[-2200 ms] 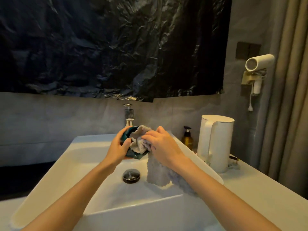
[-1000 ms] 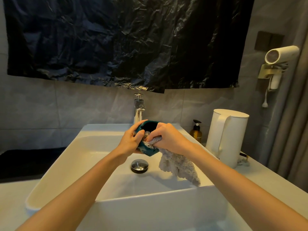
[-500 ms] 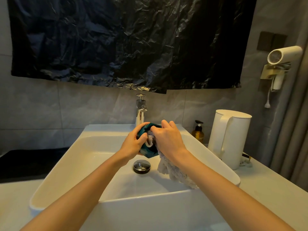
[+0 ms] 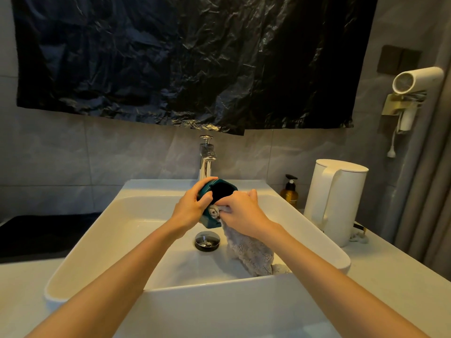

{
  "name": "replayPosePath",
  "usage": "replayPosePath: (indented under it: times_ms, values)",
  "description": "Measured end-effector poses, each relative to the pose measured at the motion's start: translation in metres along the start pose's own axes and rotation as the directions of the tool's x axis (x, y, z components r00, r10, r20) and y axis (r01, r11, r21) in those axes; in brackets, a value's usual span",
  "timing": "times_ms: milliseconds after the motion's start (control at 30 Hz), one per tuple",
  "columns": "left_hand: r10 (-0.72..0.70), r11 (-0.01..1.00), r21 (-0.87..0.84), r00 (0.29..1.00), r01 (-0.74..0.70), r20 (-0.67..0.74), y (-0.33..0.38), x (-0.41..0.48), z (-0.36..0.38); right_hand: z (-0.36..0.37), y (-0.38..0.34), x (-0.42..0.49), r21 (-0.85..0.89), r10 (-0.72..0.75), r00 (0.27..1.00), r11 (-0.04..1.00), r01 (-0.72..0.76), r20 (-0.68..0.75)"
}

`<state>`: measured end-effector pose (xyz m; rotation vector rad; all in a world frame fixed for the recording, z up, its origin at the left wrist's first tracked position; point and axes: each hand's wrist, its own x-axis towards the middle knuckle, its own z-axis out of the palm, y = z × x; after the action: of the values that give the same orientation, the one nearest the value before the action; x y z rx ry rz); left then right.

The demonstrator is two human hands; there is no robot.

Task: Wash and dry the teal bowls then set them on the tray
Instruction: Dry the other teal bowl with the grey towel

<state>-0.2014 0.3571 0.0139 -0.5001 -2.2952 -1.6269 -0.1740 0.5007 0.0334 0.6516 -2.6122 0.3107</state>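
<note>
A teal bowl (image 4: 220, 190) is held above the white sink (image 4: 117, 220), tipped so its dark opening faces me. My left hand (image 4: 189, 211) grips its left side, fingers over the rim. My right hand (image 4: 241, 214) clutches a grey cloth (image 4: 249, 250) and presses a bunched part of it against the bowl's lower outside. The rest of the cloth hangs down into the basin. No tray is in view.
A chrome tap (image 4: 207, 157) stands behind the bowl and a drain plug (image 4: 207, 241) lies below it. A white kettle (image 4: 335, 198) and an amber pump bottle (image 4: 289, 191) stand on the right counter. A dark mat (image 4: 36, 235) lies left of the sink.
The bowl has turned so its opening faces me. The cloth has come out of the inside and now rubs the lower outside. The view has tilted slightly.
</note>
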Motion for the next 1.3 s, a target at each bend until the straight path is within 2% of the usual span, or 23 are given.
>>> replayPosePath:
  times_ms: [100,167,267,333,367,433,467,500,567,633,700,767,867,1000,1200,1233,1267,1300]
  values:
    - [0.013,1.000,-0.020,1.000,-0.014,-0.019,0.002,0.001,-0.002,0.006,-0.004,0.001,0.236,0.130,0.989,0.965,-0.112,-0.063]
    - [0.033,0.999,-0.033,0.999,-0.033,-0.019,0.003,0.001,-0.003,0.008,-0.010,-0.001,0.391,0.219,0.972,0.905,-0.170,-0.083]
    - [0.043,0.998,-0.043,0.999,-0.043,0.001,0.004,0.000,-0.005,0.012,-0.014,-0.003,0.454,0.284,0.954,0.865,-0.213,-0.093]
    - [0.040,0.998,-0.053,0.999,-0.038,0.023,0.004,-0.001,-0.005,0.009,-0.010,-0.005,0.366,0.189,0.982,0.916,-0.164,-0.032]
    - [0.037,0.998,-0.059,0.999,-0.035,0.035,0.005,-0.002,-0.005,0.004,-0.007,-0.007,0.266,0.107,0.994,0.958,-0.106,0.013]
    - [0.035,0.997,-0.069,0.998,-0.031,0.049,0.006,-0.004,-0.003,-0.010,0.000,-0.009,-0.005,-0.038,0.995,0.999,0.039,0.088]
    - [0.037,0.997,-0.074,0.998,-0.033,0.052,0.008,-0.004,-0.003,-0.014,0.003,-0.009,-0.151,-0.078,0.993,0.984,0.092,0.093]
    - [0.036,0.996,-0.080,0.998,-0.032,0.056,0.008,-0.004,-0.002,-0.018,0.005,-0.009,-0.273,-0.104,0.992,0.954,0.121,0.076]
    - [0.026,0.996,-0.084,0.998,-0.020,0.059,0.009,-0.004,-0.001,-0.017,0.004,-0.008,-0.401,-0.168,0.986,0.904,0.151,-0.007]
    - [0.006,0.997,-0.072,0.998,-0.002,0.059,0.009,-0.004,-0.001,-0.009,0.004,-0.006,-0.442,-0.144,0.981,0.894,0.072,-0.132]
    - [-0.013,0.998,-0.068,0.999,0.017,0.052,0.008,-0.004,0.000,0.002,0.008,0.000,-0.323,-0.077,0.967,0.946,-0.006,-0.243]
    - [-0.021,0.997,-0.074,0.999,0.024,0.030,0.009,-0.004,0.000,0.006,0.003,0.004,-0.126,0.017,0.953,0.990,-0.058,-0.304]
    - [-0.014,0.996,-0.093,1.000,0.015,0.014,0.011,-0.004,-0.003,0.010,-0.004,0.012,0.068,0.098,0.935,0.995,-0.079,-0.341]
    - [-0.042,0.993,-0.115,0.999,0.040,-0.010,0.012,-0.002,-0.005,0.007,-0.006,0.015,0.198,0.141,0.959,0.976,-0.093,-0.244]
    - [-0.088,0.986,-0.144,0.996,0.085,-0.018,0.013,-0.003,-0.006,-0.009,0.014,0.002,0.127,-0.051,0.998,0.990,0.055,-0.032]
    - [-0.094,0.984,-0.151,0.996,0.091,-0.011,0.013,-0.003,-0.006,-0.012,0.020,-0.001,0.140,-0.060,0.996,0.988,0.069,-0.071]
    - [-0.102,0.981,-0.164,0.995,0.100,-0.002,0.013,-0.004,-0.007,-0.016,0.025,-0.004,0.185,-0.043,0.982,0.980,0.078,-0.186]
    - [-0.110,0.978,-0.176,0.994,0.109,0.004,0.012,-0.004,-0.008,-0.020,0.027,-0.007,0.256,0.011,0.937,0.963,0.084,-0.349]
